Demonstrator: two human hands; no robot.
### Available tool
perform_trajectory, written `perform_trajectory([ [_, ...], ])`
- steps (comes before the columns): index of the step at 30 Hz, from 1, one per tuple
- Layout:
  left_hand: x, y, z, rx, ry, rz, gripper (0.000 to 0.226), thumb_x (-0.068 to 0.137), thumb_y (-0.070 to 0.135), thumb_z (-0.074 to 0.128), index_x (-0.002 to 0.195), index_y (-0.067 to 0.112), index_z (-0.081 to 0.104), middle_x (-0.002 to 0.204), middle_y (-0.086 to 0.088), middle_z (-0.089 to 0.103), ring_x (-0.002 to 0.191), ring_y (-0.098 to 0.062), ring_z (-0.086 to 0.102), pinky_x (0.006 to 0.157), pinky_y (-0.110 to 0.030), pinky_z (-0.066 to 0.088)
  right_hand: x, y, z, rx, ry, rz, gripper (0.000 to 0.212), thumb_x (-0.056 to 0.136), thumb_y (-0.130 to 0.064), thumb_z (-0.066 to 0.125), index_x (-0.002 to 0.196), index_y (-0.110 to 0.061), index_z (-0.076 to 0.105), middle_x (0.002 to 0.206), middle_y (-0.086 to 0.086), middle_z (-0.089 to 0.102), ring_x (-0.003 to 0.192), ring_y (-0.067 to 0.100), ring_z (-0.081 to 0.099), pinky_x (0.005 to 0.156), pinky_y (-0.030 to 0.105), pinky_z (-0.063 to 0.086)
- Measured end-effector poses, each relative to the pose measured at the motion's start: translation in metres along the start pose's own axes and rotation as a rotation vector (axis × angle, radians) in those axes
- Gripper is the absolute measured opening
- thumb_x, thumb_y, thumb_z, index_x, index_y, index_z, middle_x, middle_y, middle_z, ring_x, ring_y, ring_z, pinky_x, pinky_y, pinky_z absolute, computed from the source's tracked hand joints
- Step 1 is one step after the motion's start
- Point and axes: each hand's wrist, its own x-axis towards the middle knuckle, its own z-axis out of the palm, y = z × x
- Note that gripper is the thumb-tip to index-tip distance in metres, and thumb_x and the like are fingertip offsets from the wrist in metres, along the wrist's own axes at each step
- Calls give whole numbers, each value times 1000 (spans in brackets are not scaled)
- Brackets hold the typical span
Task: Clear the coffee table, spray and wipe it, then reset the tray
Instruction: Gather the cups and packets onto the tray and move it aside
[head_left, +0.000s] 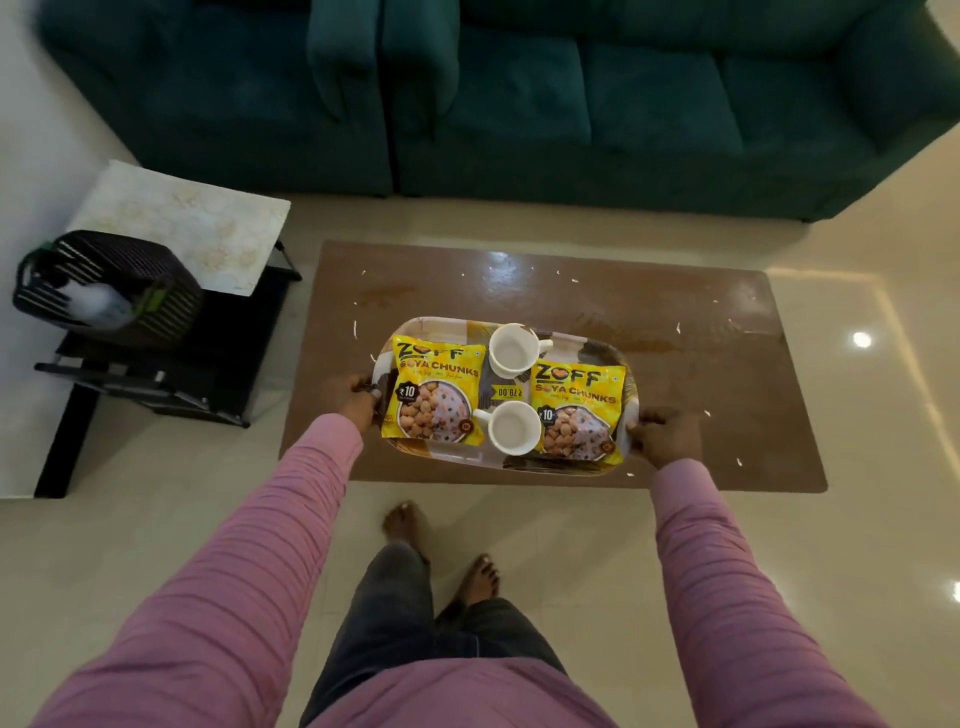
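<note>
A patterned tray (441, 328) sits over the near half of the brown coffee table (675, 312). On it lie two yellow soya chunk packets, one left (434, 395) and one right (579, 413), and two white cups, one at the back (511, 351) and one at the front (514, 428). My left hand (350, 397) grips the tray's left end. My right hand (662, 434) grips its right end. Whether the tray rests on the table or hangs just above it I cannot tell. White scraps and brownish smears dot the tabletop.
A black side table (208, 353) stands to the left, bearing a dark slatted basket (104, 286) with a white bottle inside and a pale mat (192, 228). A dark green sofa (571, 104) runs along the far side. My bare feet stand on the tiled floor before the table.
</note>
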Motion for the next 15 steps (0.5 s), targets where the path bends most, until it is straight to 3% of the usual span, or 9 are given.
perform_trajectory([
  [4,2,-10,-47,49,49,5,35,92,2,60,126,7,61,116,-14,68,99,-32,67,91,-51,55,-7,5,31,-20,-20,1,18,67,-1,72,66,-19,73,81,17,72,83,37,69,74,57,56],
  [8,10,-7,-97,28,94,24,35,90,-5,58,123,6,64,109,-15,69,98,-34,67,89,-49,56,-63,-49,67,-33,-27,-20,23,76,9,65,95,-2,73,84,13,67,75,24,62,59,31,54],
  [12,28,1,-162,10,81,43,35,91,-7,55,121,7,65,109,-15,69,96,-33,67,92,-50,55,-90,-80,122,-26,-11,-32,26,77,9,64,100,0,72,83,15,69,76,28,65,77,50,57],
  [15,38,12,-217,30,86,79,36,93,-7,52,124,6,64,110,-14,68,95,-32,66,93,-50,54,-113,-107,171,-32,-11,-55,27,78,8,64,102,0,71,88,19,70,78,31,66,80,51,56],
])
